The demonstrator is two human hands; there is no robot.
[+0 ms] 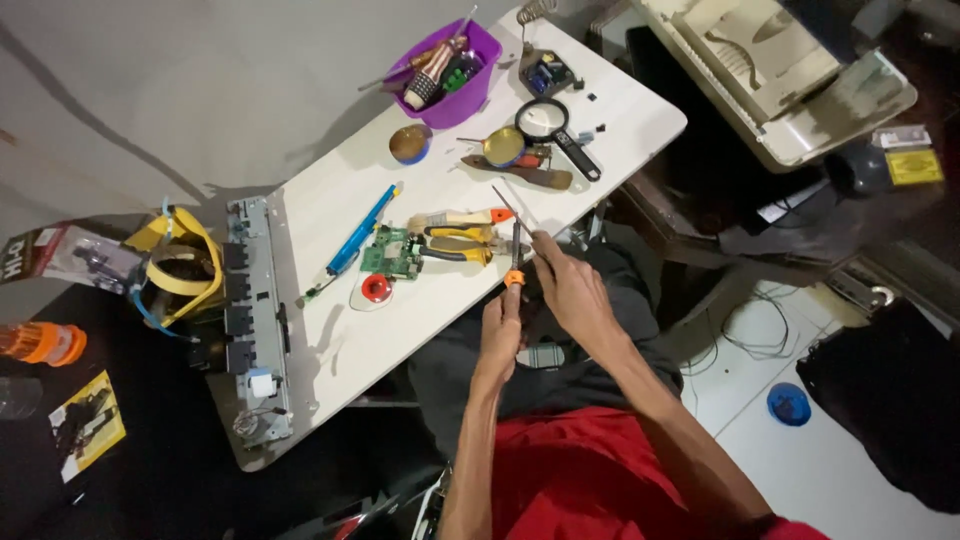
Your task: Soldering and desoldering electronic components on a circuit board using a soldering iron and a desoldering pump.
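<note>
Soldering iron sits gripped by its orange collar in your left hand at frame centre — your right hand pinches its tip end — while the green circuit board lies untouched on the table.

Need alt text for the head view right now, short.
Seen from above, the left hand holds an orange-collared tool upright while the right hand pinches thin tweezers at the edge of a white table with pliers and a circuit board.

A magnifier lies on the table, right of a tub holding tools.
</note>
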